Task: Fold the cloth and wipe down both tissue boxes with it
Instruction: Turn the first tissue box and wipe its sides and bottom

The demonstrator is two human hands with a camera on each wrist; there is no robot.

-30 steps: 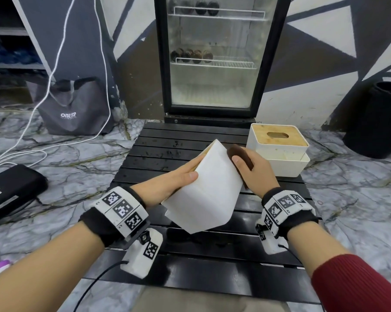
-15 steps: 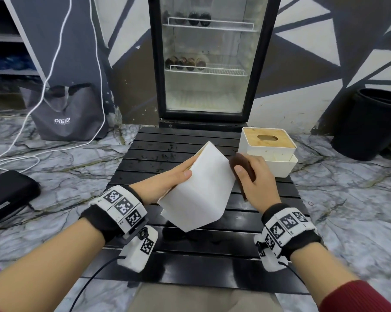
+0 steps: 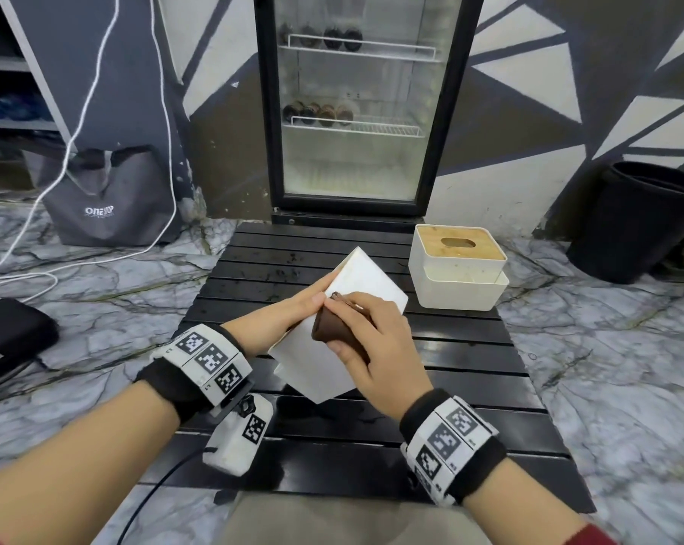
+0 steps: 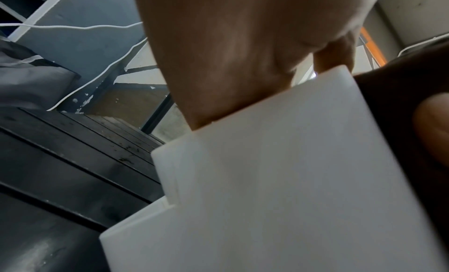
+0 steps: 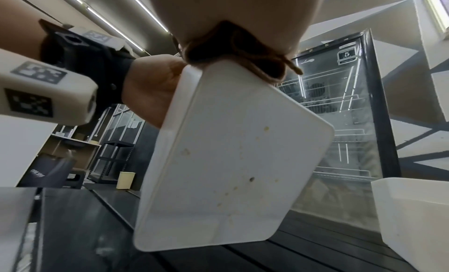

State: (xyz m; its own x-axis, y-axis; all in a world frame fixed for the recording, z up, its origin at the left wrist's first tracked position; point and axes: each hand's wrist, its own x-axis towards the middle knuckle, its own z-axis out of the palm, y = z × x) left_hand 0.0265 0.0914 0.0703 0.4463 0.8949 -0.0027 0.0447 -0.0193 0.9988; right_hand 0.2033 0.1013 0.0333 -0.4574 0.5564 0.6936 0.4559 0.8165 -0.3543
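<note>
My left hand (image 3: pixel 293 312) grips a white tissue box (image 3: pixel 366 277) and holds it tilted on edge above the black slatted table (image 3: pixel 450 367). My right hand (image 3: pixel 368 344) grips a folded brown cloth (image 3: pixel 326 328) and presses it against the box's upper face, close to my left thumb. In the right wrist view the box's underside (image 5: pixel 230 151) shows small yellowish spots, with the cloth (image 5: pixel 230 51) bunched at its top edge. The left wrist view has the box (image 4: pixel 279 180) filling it below my palm. A second white tissue box (image 3: pixel 456 265) with a bamboo lid stands at the table's far right.
A glass-door fridge (image 3: pixel 356 112) stands right behind the table. A black bin (image 3: pixel 643 222) is on the floor at the right. At the left are a grey tote bag (image 3: pixel 104 198), white cables (image 3: pixel 96 72) and a black case (image 3: pixel 10 336).
My right hand has slid the cloth leftward from the box's right edge across its face, up to my left thumb. My left hand keeps holding the box tilted.
</note>
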